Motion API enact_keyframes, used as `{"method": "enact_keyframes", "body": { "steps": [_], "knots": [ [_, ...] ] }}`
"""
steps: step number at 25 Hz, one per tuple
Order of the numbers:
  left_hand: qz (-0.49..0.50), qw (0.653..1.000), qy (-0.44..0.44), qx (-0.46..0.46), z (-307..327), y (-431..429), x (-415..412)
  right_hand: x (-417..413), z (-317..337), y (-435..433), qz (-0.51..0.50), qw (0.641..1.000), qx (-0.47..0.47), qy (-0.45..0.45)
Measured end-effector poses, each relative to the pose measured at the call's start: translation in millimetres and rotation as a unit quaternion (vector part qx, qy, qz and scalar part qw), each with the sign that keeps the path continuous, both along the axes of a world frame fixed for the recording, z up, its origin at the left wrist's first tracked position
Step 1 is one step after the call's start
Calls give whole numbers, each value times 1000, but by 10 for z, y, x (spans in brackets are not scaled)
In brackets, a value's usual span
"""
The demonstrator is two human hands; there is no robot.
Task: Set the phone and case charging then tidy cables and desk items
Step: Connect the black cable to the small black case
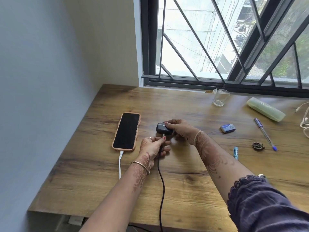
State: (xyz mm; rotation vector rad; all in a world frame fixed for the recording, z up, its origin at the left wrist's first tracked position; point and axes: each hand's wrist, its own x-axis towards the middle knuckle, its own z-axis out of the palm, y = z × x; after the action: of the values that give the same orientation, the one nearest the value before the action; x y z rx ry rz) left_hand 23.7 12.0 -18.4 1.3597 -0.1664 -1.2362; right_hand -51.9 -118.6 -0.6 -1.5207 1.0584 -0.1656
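Sleeve (pixel 260 203): dark purple, lace-edged, on right forearm at lower right, nearest of all.
Black cable (pixel 161 190): up from near edge of worktop (pixel 93 181) into left hand; thin, limp, likely to sag or kink, best gripped at stiff plug end only.
Left hand (pixel 153 148): fingers (pixel 161 140) pinched on plug end of black cable, white tip right at near face of case; seated or not, cannot tell.
Case (pixel 163 128): small, dark, glossy, on worktop just right of phone; judged light and slippery, prone to skid under push of plug, so hold by sides, port facing plug.
Right hand (pixel 180 129): fingers (pixel 168 123) closed over top and far side of case, steadying against left hand.
Phone (pixel 126 131): face up, screen dark, peach cover, left of both hands; white cable (pixel 119 164) already in near end, trailing toward near edge. Rigid, flat, screen fragile; no need to touch.
Loose items, right side: 1 small blue cylinder (pixel 236 152), 1 dark round trinket (pixel 258 146), 1 pen (pixel 265 133), 1 blue box (pixel 227 128), pale green pouch (pixel 265 109), white cords (pixel 303 118) at edge of view; all well apart from hands.
Glass (pixel 220 97): empty, near window (pixel 217 41), farthest back; brittle, grip around wall.
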Motion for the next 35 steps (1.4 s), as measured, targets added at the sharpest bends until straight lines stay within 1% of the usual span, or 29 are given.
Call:
{"method": "enact_keyframes", "body": {
  "steps": [5, 9, 13, 14, 15, 17, 19, 21, 25, 33, 35],
  "knots": [
    [4, 1000, 13, 7, -57, -33, 22, 16, -18, -10, 15, 1000, -17, -5],
    [3, 1000, -13, 25, -97, -64, 31, 32, -12, 28, 23, 999, -37, -11],
    [8, 994, -93, 51, -81, -87, 44, 17, -61, 86, 28, 997, -65, -44],
    [1, 989, -132, 65, -92, -105, 55, 14, -90, 86, 24, 995, -80, -53],
    [-13, 977, -191, 90, -114, -123, 71, 16, -126, 81, 18, 993, -101, -57],
    [-42, 937, -311, 150, -151, -133, 97, 28, -196, 66, 9, 986, -160, -37],
    [-38, 910, -375, 173, -107, -114, 85, 34, -251, 79, 4, 978, -208, -15],
    [-24, 898, -405, 172, -55, -92, 78, 29, -276, 116, -9, 972, -235, -1],
    [-16, 890, -424, 168, -73, -70, 85, 21, -278, 144, -23, 973, -231, 1],
    [6, 912, -385, 140, -85, 0, 67, -6, -305, 121, -75, 976, -196, -52],
    [13, 919, -374, 122, -50, 34, 39, -1, -339, 123, -87, 972, -209, -58]
  ]
}}
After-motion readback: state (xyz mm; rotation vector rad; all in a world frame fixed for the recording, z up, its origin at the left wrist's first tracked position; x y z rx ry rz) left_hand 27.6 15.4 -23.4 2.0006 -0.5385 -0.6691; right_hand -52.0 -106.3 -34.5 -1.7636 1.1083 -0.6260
